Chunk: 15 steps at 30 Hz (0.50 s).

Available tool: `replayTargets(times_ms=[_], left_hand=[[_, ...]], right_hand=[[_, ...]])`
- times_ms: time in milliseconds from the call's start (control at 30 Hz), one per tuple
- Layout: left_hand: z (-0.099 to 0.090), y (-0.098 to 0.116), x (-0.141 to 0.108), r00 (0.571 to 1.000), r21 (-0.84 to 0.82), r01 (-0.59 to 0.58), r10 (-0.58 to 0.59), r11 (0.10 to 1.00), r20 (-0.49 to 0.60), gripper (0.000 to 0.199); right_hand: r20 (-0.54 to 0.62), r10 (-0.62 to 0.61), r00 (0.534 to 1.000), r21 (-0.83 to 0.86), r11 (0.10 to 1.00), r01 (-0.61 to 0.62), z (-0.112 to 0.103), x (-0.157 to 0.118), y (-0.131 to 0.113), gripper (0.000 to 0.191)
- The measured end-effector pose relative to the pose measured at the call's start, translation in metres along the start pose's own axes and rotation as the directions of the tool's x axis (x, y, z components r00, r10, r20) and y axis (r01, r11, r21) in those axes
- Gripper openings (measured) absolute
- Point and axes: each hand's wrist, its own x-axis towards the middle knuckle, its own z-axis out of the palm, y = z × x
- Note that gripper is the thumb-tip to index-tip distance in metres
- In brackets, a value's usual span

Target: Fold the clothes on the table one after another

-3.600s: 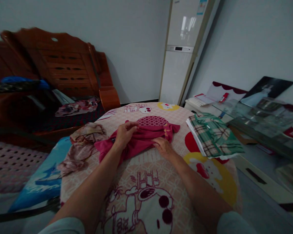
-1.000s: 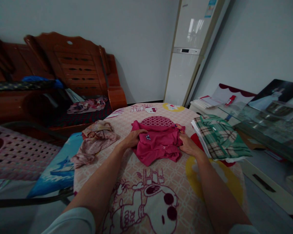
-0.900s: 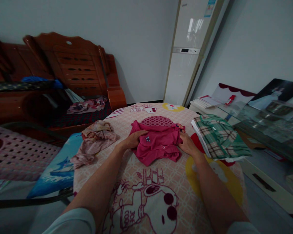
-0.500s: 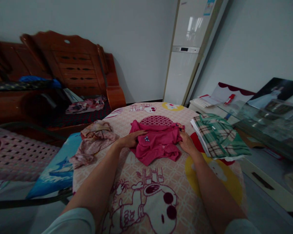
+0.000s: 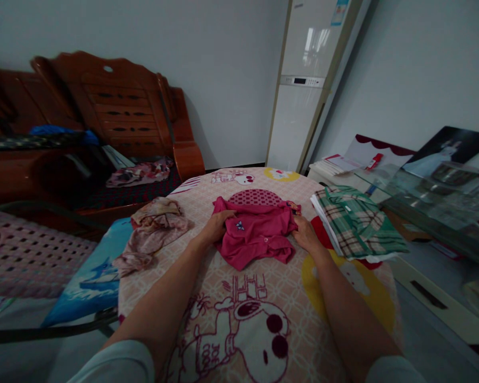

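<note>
A bright pink shirt (image 5: 255, 239) with a small blue and white emblem and a button lies bunched on the round table (image 5: 207, 340), which wears a cartoon-dog cloth. At its left side my left hand (image 5: 217, 226) grips the fabric, thumb on top and the other fingers mostly hidden. My right hand (image 5: 304, 234) is closed on the shirt's right edge, its fingertips partly covered by cloth. Behind the shirt shows a pink perforated round piece (image 5: 255, 197). A crumpled pale floral garment (image 5: 155, 231) lies to the left.
Folded clothes with a green plaid shirt (image 5: 357, 221) on top stand at the table's right. A wooden bench (image 5: 120, 106) is at back left, and a woven chair (image 5: 32, 255) with a blue cushion (image 5: 96, 276) at near left. On the right is a glass-topped cabinet (image 5: 427, 213).
My left hand's fingers have shifted slightly on the pink shirt, which has barely moved. The right hand keeps its place at the right edge.
</note>
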Motion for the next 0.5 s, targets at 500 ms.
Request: replayTargets(times_ms=[500], left_hand=[[-0.063, 0.069, -0.032, 0.938, -0.521, 0.246, -0.066, 0.817, 0.339, 0.031]], right_hand=[[0.368, 0.320, 0.873, 0.616, 0.619, -0.487, -0.064, -0.006, -0.043, 0.018]])
